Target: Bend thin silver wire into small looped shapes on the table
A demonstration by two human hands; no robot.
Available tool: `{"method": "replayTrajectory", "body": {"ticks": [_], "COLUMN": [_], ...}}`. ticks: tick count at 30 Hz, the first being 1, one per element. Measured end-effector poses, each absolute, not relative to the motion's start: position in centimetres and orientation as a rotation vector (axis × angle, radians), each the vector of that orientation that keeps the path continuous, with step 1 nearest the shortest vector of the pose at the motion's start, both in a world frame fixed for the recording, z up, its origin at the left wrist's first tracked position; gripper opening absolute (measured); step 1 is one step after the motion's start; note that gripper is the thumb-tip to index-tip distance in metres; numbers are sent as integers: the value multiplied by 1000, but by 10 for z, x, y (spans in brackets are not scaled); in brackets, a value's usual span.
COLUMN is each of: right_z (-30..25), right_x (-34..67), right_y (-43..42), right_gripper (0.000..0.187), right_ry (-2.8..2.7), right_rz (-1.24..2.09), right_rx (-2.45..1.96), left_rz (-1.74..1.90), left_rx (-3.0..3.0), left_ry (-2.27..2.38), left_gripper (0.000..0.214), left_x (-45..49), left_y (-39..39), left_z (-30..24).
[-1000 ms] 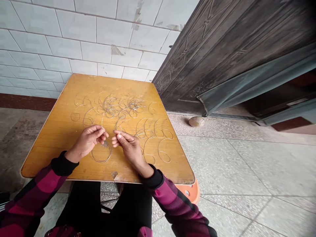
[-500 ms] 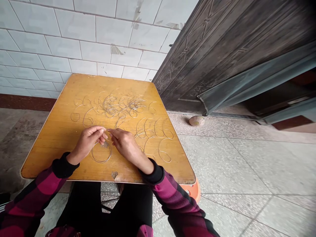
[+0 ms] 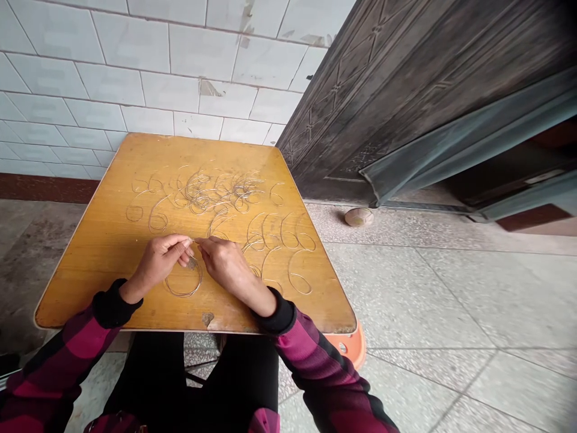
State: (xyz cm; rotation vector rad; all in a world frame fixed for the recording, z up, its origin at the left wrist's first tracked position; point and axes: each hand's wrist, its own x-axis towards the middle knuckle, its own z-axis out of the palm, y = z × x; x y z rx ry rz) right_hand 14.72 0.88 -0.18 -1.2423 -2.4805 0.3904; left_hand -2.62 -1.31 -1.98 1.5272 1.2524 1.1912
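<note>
My left hand (image 3: 164, 255) and my right hand (image 3: 223, 258) meet over the near part of the wooden table (image 3: 99, 264), thumbs and fingers pinched. Between their fingertips runs a thin wire, and a wire loop (image 3: 184, 294) hangs or lies just below them; whether the two are one piece I cannot tell. To the right of my right hand lie several curled wires (image 3: 298, 282). Farther back sits a tangled pile of wire pieces (image 3: 211, 192), with a few single curls (image 3: 157, 222) on its left.
A white tiled wall (image 3: 135, 87) stands behind the table. On the right are a dark carved door (image 3: 342, 120) with a grey-green cloth (image 3: 406, 162) and a roundish stone-like object (image 3: 359, 217) on the floor. An orange stool (image 3: 354, 346) shows under the table's right corner.
The fingers have drawn slightly closer together on the wire. The whole view has shifted a little; the wires on the table lie as before.
</note>
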Motion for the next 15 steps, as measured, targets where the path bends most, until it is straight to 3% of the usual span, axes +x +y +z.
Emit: {"method": "replayTrajectory", "body": {"ticks": [15], "right_z": [-5], "right_x": [148], "right_y": [12], "right_gripper": [23], "right_ry": [-2269], "right_rz": [488], "right_rx": [-1102], "left_rz": [1101], "left_rx": [1566], "left_ry": [1304], "left_gripper": [22], "left_x": [-23], "left_y": [-16], "left_z": [-15]}}
